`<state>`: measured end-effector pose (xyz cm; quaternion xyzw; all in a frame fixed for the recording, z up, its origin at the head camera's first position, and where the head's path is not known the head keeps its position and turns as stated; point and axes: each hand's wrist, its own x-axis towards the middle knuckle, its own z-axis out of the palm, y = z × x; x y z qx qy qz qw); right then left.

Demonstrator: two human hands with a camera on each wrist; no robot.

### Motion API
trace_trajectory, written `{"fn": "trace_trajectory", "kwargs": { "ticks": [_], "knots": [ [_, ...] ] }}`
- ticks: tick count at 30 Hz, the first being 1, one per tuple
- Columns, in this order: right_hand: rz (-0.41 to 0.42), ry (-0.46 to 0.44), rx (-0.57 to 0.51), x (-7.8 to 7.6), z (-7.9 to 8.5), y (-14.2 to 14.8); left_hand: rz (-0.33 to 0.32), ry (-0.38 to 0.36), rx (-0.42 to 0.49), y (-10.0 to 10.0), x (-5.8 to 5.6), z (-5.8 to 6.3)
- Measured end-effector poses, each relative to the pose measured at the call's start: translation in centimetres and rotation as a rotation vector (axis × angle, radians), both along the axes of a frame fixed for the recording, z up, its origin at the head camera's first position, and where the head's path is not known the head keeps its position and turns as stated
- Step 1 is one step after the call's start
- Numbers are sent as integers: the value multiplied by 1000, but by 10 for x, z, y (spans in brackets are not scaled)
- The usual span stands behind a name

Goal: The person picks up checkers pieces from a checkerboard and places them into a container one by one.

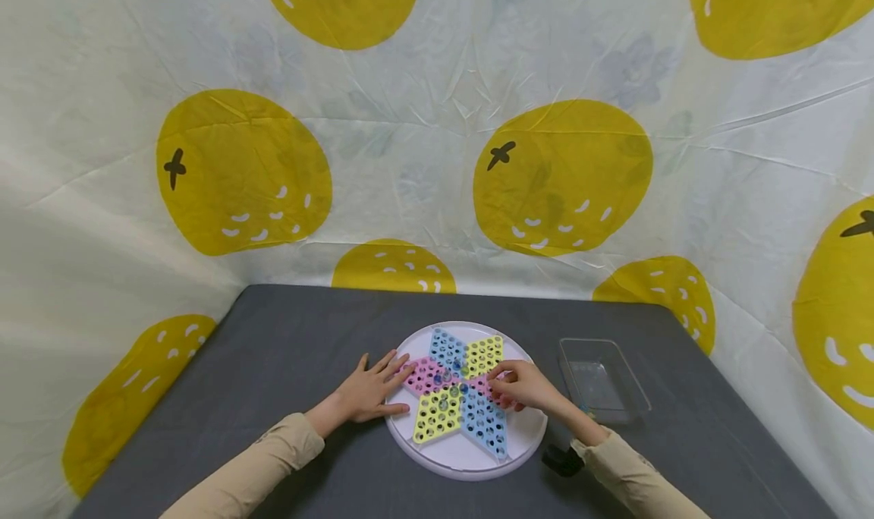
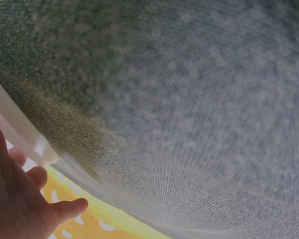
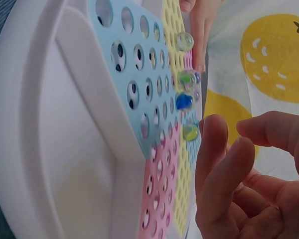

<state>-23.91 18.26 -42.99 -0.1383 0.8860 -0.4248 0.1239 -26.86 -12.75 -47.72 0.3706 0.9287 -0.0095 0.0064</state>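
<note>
A round white game board lies on the dark table, with a star of blue, yellow and pink sections full of holes. Several glass marbles sit around its middle; in the right wrist view a blue-centred marble rests near a yellow-green marble. My left hand rests at the board's left edge, fingers spread, fingertips by the pink section. Over the right pink section hovers my right hand, fingers bent. Its thumb and index tip stand apart in the right wrist view, nothing showing between them.
A clear plastic box stands right of the board, with small items in its near corner. By the right sleeve lies a black object. A white curtain printed with yellow fruit hangs behind the table.
</note>
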Motion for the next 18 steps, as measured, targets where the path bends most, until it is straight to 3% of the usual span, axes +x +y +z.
{"fn": "trace_trajectory", "kwargs": {
  "ticks": [18],
  "knots": [
    [30,-45,-43,-3,-8,-22,14,-12,-10,0,-1,-2]
  ]
}}
